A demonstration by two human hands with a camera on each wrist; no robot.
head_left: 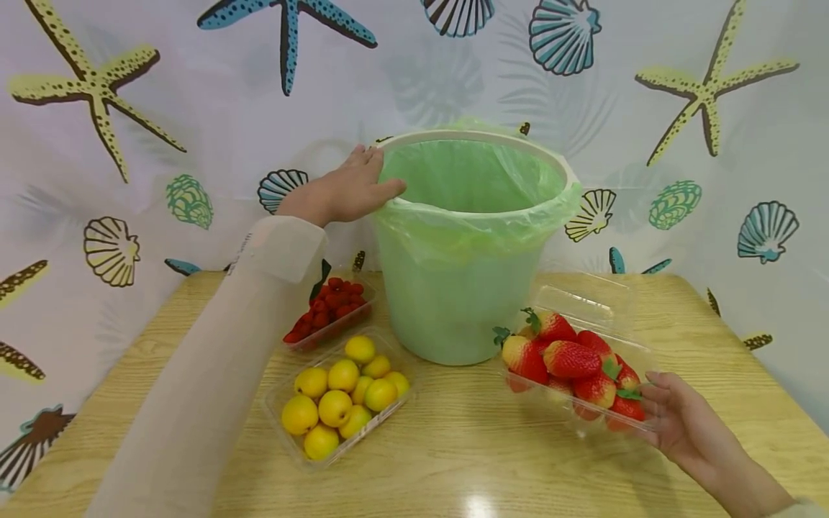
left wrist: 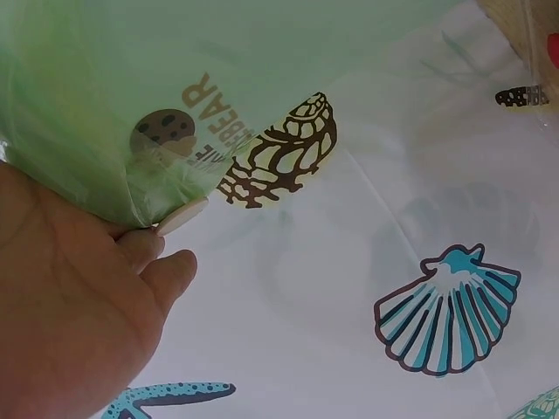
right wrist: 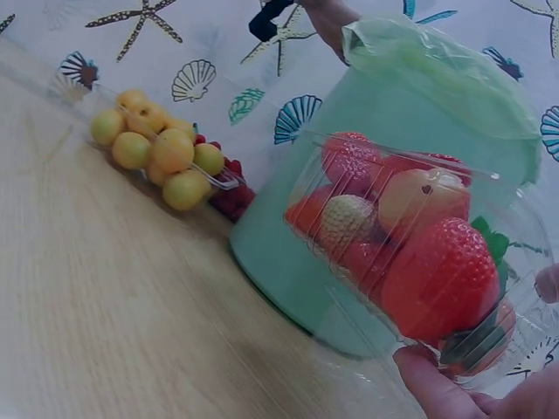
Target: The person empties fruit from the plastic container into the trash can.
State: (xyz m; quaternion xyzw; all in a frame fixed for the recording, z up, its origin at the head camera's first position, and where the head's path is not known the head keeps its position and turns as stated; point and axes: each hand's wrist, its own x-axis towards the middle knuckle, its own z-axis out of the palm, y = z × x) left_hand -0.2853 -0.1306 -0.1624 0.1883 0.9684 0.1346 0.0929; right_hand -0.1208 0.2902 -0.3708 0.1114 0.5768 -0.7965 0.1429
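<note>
A pale green bin point(head_left: 456, 288) lined with a translucent green bag point(head_left: 479, 173) stands at the back middle. My left hand point(head_left: 346, 188) grips its rim on the left side; in the left wrist view the fingertips point(left wrist: 179, 272) lie by the bag's folded edge. My right hand point(head_left: 689, 424) holds the near right end of a clear plastic box point(head_left: 537, 385), whose lid hangs open behind it. Large strawberries point(head_left: 573, 360) with green leaves fill the box. It appears raised off the table, in front of the bin in the right wrist view.
A clear box of yellow fruit point(head_left: 343, 381) stands on the wooden table point(head_left: 453, 453) left of the bin. Behind it, a clear box of small red berries point(head_left: 333, 302) is partly hidden by my left sleeve. A shell-and-starfish patterned sheet point(head_left: 388, 79) hangs behind the table.
</note>
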